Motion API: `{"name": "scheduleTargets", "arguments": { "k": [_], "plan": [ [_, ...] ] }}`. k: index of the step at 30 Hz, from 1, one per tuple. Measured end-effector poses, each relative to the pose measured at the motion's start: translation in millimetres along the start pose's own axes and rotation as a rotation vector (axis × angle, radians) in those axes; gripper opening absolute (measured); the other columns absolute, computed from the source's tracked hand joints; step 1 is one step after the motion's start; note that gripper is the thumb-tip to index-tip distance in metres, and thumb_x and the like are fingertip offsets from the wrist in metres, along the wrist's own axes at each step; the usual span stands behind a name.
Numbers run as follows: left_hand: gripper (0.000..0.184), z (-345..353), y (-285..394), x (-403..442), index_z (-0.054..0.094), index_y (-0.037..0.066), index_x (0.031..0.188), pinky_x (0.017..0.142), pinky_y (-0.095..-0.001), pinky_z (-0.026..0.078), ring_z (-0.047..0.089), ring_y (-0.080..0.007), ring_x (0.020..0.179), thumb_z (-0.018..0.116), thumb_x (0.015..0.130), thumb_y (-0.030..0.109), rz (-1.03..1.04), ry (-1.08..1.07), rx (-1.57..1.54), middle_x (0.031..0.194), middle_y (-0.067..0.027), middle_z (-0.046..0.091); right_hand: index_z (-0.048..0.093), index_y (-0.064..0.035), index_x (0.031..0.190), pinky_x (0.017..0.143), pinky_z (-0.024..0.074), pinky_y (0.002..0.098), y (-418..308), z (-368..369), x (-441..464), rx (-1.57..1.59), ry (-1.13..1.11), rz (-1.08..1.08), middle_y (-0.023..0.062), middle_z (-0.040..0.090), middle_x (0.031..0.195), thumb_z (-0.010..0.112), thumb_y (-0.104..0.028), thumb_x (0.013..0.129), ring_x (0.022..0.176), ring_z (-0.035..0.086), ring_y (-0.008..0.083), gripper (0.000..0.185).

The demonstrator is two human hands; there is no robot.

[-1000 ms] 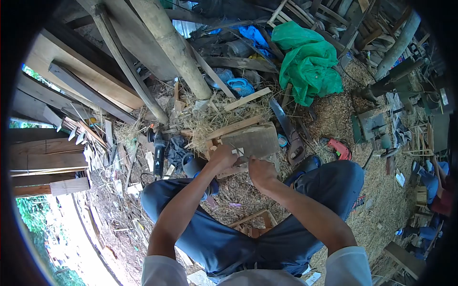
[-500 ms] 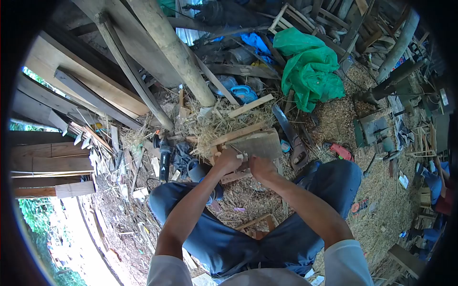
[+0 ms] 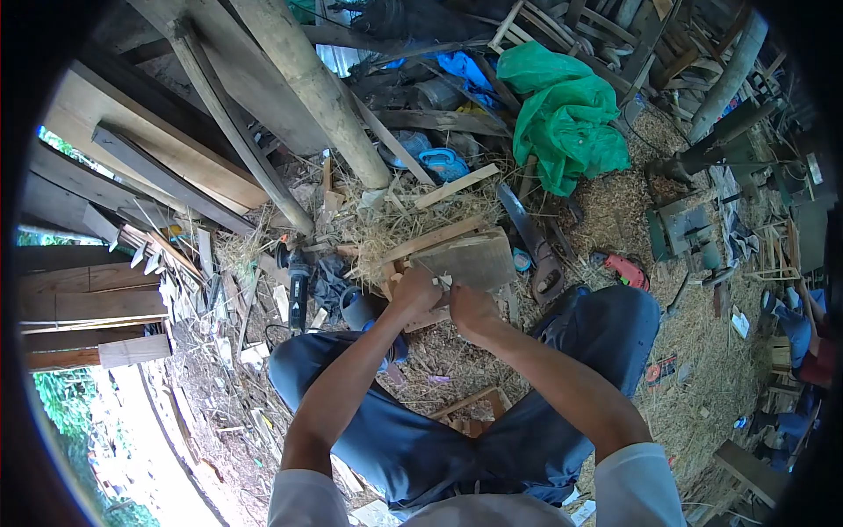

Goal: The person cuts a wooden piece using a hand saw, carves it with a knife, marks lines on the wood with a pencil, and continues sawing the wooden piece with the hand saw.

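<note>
Both of my hands are over a wooden block [image 3: 483, 261] on the ground between my legs. My left hand [image 3: 416, 293] is closed, its fingers curled at the block's near left side. Close on its right, my right hand [image 3: 472, 312] is also closed, knuckles forward. Between them shows a small pale piece [image 3: 443, 281]; what each hand grips is mostly hidden by the fingers. A narrow wooden strip [image 3: 436, 238] lies along the block's far edge. To the right of the block is a handsaw [image 3: 546, 268] with its blade pointing away from me.
An angle grinder [image 3: 299, 290] lies left of my feet. At right are a red power tool [image 3: 627, 270] and a green machine [image 3: 689, 230]. A green plastic sheet [image 3: 571, 123] lies ahead, beside a slanted post [image 3: 320, 97]. Straw, shavings and offcuts litter the ground. Other people sit at far right.
My right hand has shifted slightly left, nearer to my left hand, so the gap between them is narrower. Both hands stay closed. The whole view has drifted a little.
</note>
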State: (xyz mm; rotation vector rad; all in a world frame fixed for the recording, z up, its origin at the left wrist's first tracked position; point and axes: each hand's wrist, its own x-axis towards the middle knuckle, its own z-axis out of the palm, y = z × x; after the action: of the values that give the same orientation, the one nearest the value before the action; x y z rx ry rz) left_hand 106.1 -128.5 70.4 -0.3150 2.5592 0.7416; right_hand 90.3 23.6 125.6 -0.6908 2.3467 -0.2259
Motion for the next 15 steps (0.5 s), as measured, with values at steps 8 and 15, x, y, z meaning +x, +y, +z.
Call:
{"name": "scheduleTargets", "arguments": {
  "k": [8,15],
  "plan": [
    [0.024,-18,27,-12,0.069,0.003,0.091,0.076,-0.0475,0.051,0.064,-0.0422,0.083,0.06,0.073,0.015,-0.092,-0.002,0.05,0.088,-0.0272,0.065,0.059,-0.003,0.111,0.079,0.0553,0.0391,-5,-8,13,0.069,-0.034,0.068,0.0201,0.067,0.105,0.051,-0.02,0.094,0.098,0.066,0.0329,0.025],
    [0.026,-13,6,-2,0.069,-0.003,0.08,0.078,-0.045,0.052,0.065,-0.0413,0.086,0.061,0.073,0.021,0.065,-0.016,-0.025,0.083,-0.029,0.065,0.053,0.0045,0.113,0.071,0.0564,0.0435,24,17,12,-0.077,0.049,-0.322,0.0179,0.067,0.099,0.052,-0.008,0.088,0.089,0.068,0.0356,0.028]
  ]
}}
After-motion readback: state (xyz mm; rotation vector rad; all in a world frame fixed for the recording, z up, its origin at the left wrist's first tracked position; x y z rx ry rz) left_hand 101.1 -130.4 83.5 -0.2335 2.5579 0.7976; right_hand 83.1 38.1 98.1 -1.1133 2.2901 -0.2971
